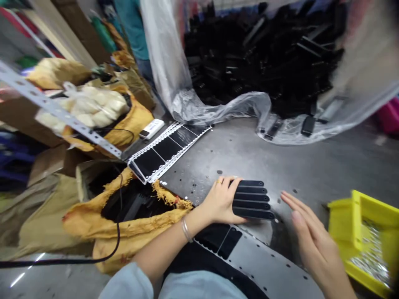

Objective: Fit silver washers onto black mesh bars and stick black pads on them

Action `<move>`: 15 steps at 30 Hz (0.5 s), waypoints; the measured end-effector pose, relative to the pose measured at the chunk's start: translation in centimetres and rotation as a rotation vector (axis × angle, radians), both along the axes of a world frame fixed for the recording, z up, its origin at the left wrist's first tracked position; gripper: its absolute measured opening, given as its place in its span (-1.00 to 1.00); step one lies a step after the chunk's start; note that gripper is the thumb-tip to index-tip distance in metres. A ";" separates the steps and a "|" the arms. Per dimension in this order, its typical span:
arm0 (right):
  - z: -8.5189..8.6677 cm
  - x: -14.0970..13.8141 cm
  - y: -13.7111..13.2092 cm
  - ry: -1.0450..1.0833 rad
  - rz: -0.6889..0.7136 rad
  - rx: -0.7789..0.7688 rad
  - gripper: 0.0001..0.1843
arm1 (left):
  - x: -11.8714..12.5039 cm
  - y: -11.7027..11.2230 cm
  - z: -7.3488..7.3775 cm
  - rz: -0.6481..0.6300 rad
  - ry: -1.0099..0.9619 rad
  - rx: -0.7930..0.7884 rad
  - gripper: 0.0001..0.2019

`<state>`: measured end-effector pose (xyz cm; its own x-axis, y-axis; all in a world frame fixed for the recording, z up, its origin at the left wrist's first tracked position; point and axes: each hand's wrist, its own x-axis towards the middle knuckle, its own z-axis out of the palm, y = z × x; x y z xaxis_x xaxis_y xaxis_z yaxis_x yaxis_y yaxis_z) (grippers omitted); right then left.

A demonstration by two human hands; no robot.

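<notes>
My left hand, with a ring and a bracelet, is closed over a row of flat black strips on the grey metal table. The strips lie side by side, and their rounded ends, each with a small hole, point right. Part of the row is hidden under my fingers. A short way to the right, my right hand hovers open, its fingers straight and apart from the strips. Nearer my body, more black pieces lie in a grey perforated tray.
A yellow bin of small shiny metal parts stands at right. Behind, clear plastic sheeting surrounds a heap of black pieces. A white-edged rack of black panels and a white device lie left, near an orange sack.
</notes>
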<state>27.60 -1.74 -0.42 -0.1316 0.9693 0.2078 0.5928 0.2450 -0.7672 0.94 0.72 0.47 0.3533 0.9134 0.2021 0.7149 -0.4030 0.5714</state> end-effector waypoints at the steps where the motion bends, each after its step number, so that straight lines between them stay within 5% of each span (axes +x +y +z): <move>1: -0.1 0.8 -0.8 -0.007 0.001 -0.001 -0.54 | -1.2 -1.1 0.7 0.084 -0.030 0.015 0.08; 4: -0.8 1.9 -2.9 -0.031 0.041 0.081 -0.59 | -7.3 -6.1 2.8 0.446 -0.032 -0.022 0.02; 7: -0.7 -1.2 -4.4 -0.026 0.123 0.147 -0.64 | -15.3 -12.0 3.3 0.817 0.112 -0.174 -0.05; 11: 0.5 -13.9 -6.3 0.047 0.674 0.174 -0.57 | -23.4 -17.3 1.8 1.034 0.368 -0.372 0.04; 13: 0.8 -21.2 -6.9 -0.033 0.937 0.148 -0.56 | -25.2 -17.9 0.8 1.049 0.419 -0.422 0.09; 15: 1.1 -26.6 -6.9 -0.190 1.025 0.140 -0.60 | -25.8 -17.7 -0.2 1.031 0.439 -0.424 0.09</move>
